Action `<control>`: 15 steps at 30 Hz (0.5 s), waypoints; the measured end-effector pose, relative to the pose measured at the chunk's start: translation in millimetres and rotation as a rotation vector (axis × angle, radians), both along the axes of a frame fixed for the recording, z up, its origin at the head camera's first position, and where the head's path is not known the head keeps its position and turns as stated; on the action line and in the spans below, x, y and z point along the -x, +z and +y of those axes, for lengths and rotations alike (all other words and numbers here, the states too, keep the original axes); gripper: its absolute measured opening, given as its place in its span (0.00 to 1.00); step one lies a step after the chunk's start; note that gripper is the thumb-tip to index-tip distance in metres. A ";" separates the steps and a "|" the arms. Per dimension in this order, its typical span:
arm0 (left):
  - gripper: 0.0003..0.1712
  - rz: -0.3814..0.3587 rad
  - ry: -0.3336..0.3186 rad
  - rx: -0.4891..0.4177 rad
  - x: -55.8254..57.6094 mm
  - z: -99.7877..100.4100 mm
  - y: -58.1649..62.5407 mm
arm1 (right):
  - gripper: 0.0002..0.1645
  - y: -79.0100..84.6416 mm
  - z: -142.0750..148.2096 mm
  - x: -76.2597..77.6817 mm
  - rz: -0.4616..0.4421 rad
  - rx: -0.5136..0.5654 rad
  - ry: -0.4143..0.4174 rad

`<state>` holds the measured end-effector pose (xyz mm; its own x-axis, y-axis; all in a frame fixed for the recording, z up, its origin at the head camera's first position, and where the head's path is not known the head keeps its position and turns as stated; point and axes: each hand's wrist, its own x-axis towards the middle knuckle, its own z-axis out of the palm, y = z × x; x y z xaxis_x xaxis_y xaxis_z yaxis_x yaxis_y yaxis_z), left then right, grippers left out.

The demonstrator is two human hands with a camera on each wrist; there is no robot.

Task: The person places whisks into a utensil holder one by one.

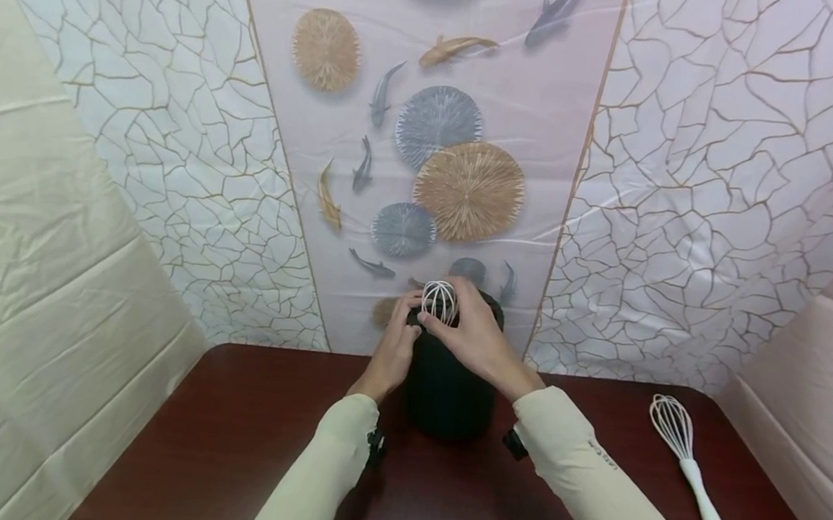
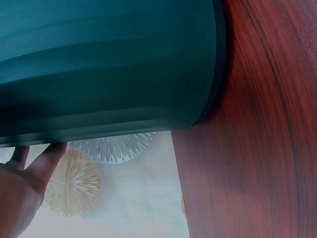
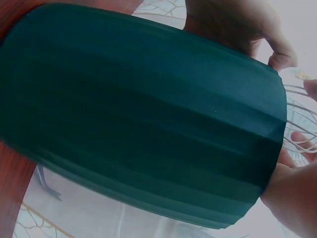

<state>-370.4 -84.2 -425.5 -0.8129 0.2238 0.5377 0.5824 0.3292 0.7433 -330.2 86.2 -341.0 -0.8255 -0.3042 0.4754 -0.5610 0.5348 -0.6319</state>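
Head view: a whisk (image 1: 439, 302) with rounded loops of thin white wire is pinched between the thumb and fingers of the right hand (image 1: 480, 337). It is held loops upward at the mouth of a tall, dark container (image 1: 451, 389), its lower part hidden. The container's rim is gripped at the side by the left hand (image 1: 397, 338). A second whisk (image 1: 688, 468), with a smooth white handle, is laid on the reddish-brown counter (image 1: 255, 445), well apart.

Left wrist view: the container is seen as deep green and broadly ribbed, its base on the counter; its side is touched by fingers.

Right wrist view: pale, curved wires are shown just beyond the rim, partly cut off by the picture's edge.
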 end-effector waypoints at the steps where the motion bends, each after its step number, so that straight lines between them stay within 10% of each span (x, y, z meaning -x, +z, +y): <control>1: 0.30 0.002 -0.001 0.000 0.2 -0.1 -0.3 | 0.39 0.0 0.2 0.2 0.001 -0.009 -0.011; 15: 0.30 0.028 -0.014 -0.004 -0.1 -0.3 1.1 | 0.37 -1.7 2.7 -1.7 0.050 0.008 -0.042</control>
